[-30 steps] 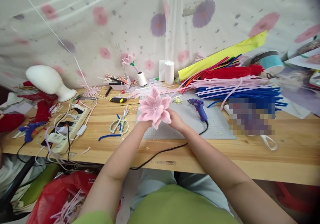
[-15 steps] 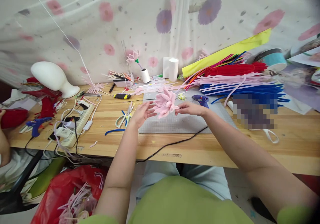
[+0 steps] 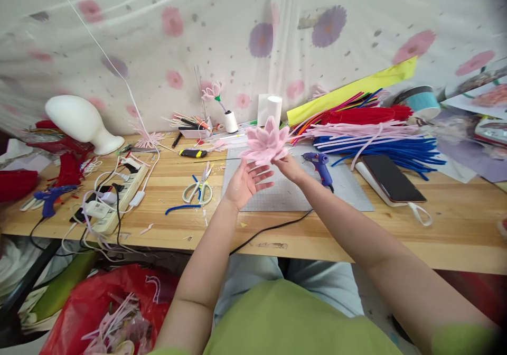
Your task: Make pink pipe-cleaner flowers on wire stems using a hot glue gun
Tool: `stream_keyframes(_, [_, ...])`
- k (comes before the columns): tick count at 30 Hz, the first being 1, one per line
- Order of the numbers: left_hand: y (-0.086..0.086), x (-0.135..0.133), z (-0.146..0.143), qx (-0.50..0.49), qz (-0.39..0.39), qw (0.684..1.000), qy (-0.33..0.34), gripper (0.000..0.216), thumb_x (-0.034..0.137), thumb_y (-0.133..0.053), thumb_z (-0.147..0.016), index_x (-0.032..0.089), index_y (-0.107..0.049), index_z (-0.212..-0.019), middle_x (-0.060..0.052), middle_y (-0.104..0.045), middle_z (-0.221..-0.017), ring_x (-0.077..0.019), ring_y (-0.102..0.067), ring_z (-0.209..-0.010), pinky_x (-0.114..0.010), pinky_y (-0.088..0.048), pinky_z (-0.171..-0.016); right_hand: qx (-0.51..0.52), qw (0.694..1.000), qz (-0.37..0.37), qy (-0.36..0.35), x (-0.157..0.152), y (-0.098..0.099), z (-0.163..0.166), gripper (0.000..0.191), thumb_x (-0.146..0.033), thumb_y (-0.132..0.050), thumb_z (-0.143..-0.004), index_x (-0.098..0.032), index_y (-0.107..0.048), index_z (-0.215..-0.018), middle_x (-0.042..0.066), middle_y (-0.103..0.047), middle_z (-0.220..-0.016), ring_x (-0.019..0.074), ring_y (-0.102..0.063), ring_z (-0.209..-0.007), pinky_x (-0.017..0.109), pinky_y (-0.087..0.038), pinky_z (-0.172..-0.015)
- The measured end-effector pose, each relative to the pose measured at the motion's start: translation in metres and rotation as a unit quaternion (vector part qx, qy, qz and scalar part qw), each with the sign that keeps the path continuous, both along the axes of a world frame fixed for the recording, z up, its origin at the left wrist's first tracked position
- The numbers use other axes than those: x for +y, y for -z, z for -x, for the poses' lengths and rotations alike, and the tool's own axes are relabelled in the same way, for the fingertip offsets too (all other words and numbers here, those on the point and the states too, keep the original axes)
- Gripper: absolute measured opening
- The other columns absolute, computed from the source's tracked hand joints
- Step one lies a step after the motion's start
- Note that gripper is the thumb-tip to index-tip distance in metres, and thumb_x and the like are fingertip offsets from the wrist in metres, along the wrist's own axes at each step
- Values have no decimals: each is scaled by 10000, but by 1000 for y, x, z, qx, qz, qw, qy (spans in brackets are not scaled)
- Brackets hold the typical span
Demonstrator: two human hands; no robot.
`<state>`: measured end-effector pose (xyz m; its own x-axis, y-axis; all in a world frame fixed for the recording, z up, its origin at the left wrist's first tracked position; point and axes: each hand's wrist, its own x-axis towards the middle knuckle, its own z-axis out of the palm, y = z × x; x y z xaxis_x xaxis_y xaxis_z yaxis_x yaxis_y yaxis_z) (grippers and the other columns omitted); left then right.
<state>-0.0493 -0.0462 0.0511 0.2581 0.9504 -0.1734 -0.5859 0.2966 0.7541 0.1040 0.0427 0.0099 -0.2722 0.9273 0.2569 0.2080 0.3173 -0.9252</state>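
Note:
A pink pipe-cleaner flower [image 3: 267,142] is held up over the grey cutting mat [image 3: 273,199], its layered petals facing upward. My right hand [image 3: 290,168] grips it from below on the right; the petals hide the fingertips. Just under the flower, my left hand [image 3: 249,182] is open, palm up with fingers spread; whether it touches the lower petals I cannot tell. A purple hot glue gun [image 3: 320,168] lies on the mat to the right. Scissors [image 3: 200,188] and a blue pipe-cleaner piece [image 3: 182,208] rest left of the mat.
Pink pipe cleaners [image 3: 364,129] and blue ones [image 3: 380,151] are piled at the back right, near a phone [image 3: 394,178]. To the left are a power strip [image 3: 122,199], another glue gun [image 3: 51,199] and a white foam head [image 3: 81,120]. A black cable [image 3: 273,228] crosses the table's front.
The flower has risen and turned from lying sideways to facing upward. My left hand has moved from beside the petals to beneath them, and my right hand has shifted left and up.

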Motion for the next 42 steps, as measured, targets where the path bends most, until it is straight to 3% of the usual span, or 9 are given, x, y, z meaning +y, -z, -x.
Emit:
stream_keyframes(3, [-2, 4, 7, 19, 17, 1000, 10, 461, 555, -448, -811, 138, -600, -937, -129, -644, -975, -229, -635, -872, -396, -515, -753, 84, 992, 94, -6, 7, -5, 12, 304, -336, -544, -743, -194, -362, -545, -54, -348, -493, 72, -314, -488, 208, -285, -489])
stream_keyframes(6, [0, 15, 17, 74, 49, 993, -72, 232, 356, -524, -813, 144, -582, -888, -74, -637, -871, -150, -624, -761, -299, -510, -697, 97, 960, 227, -129, 13, -14, 20, 442, -375, -562, -769, -211, -230, -528, -93, -202, -445, 39, -147, -412, 193, -143, -391])
stream_keyframes(8, [4, 25, 25, 107, 59, 981, -152, 101, 231, -546, -777, 156, -551, -843, -37, -613, -815, -115, -603, -710, -265, -498, -671, 44, 915, 339, -213, 16, -18, 23, 455, -387, -542, -803, -213, -216, -538, -104, -182, -434, 30, -113, -388, 183, -88, -362])
stream_keyframes(12, [17, 42, 48, 180, 64, 930, -313, 124, 121, -547, -707, 178, -476, -791, 11, -539, -765, -76, -540, -664, -237, -475, -660, -28, 837, 476, -268, 16, -18, 25, 429, -367, -412, -896, -205, -222, -547, -110, -171, -409, 28, -107, -350, 150, -75, -334])
stream_keyframes(16, [31, 50, 69, 288, 33, 866, -406, 166, 124, -572, -675, 186, -476, -795, 10, -528, -807, -74, -525, -739, -204, -435, -684, -67, 823, 509, -244, 13, -8, 28, 451, -410, -405, -901, -203, -214, -549, -110, -181, -393, 22, -120, -325, 139, -80, -320])
stream_keyframes(25, [24, 54, 60, 379, -156, 873, -263, 286, 163, -701, -611, 180, -565, -863, -6, -614, -790, -114, -576, -794, -246, -422, -790, -160, 845, 470, -198, 8, 2, 34, 446, -408, -424, -891, -198, -255, -535, -102, -189, -399, 19, -137, -308, 165, -77, -322])
stream_keyframes(34, [31, 62, 49, 361, -96, 901, -220, 284, 186, -715, -592, 167, -570, -835, -7, -599, -721, -126, -577, -703, -269, -448, -717, -219, 883, 385, -154, 1, 4, 29, 423, -419, -543, -818, -189, -353, -518, -80, -264, -412, 22, -203, -325, 189, -130, -329])
stream_keyframes(39, [32, 62, 54, 342, -84, 919, -179, 250, 226, -712, -614, 157, -596, -824, -27, -639, -732, -137, -599, -694, -289, -464, -720, -163, 915, 339, -147, 0, 9, 22, 456, -494, -659, -703, -185, -389, -505, -59, -327, -420, 22, -235, -335, 203, -138, -329])
stream_keyframes(42, [31, 59, 56, 330, -88, 928, -148, 267, 210, -716, -606, 155, -612, -846, -28, -665, -743, -128, -609, -689, -282, -472, -733, -139, 928, 319, -133, -2, 4, 17, 436, -495, -635, -729, -177, -417, -527, -58, -337, -423, 22, -240, -342, 202, -151, -335])
